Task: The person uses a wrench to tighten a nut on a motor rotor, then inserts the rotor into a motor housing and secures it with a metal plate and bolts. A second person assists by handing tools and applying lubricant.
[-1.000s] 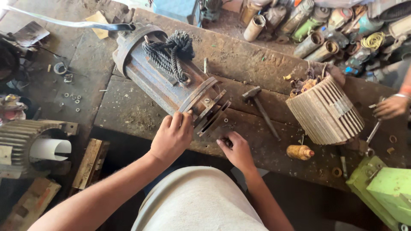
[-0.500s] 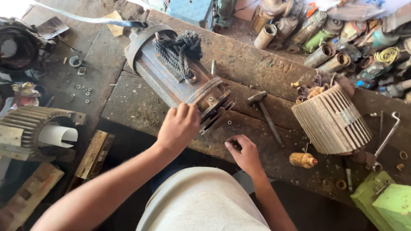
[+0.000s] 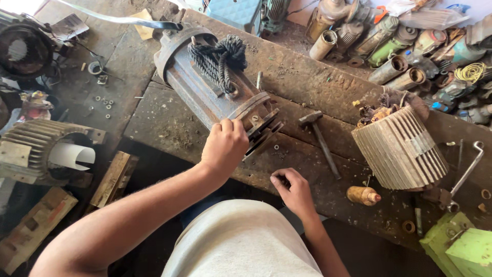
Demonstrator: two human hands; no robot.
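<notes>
Rusty iron is the stuff of this work: a heavy motor housing (image 3: 215,90) lies on its side across the wooden workbench (image 3: 307,82), with a knot of dark rope (image 3: 218,59) looped over its top. Its near end is partly opened up, the end plates (image 3: 261,131) standing proud and skewed from the body rather than seated flush, so the stripping looks begun but far from finished. The left hand (image 3: 224,147) rests on that end, fingers curled over the rim and gripping it. The right hand (image 3: 292,190) sits on the bench just beside it, fingers pinched narrow around something small and dark, perhaps a bolt, though the view is too poor to say. A hammer (image 3: 320,138) lies untouched near the plates, and a ribbed stator casing (image 3: 400,149) stands well apart to the right. Loose nuts (image 3: 105,102) lie scattered on the far left boards.
</notes>
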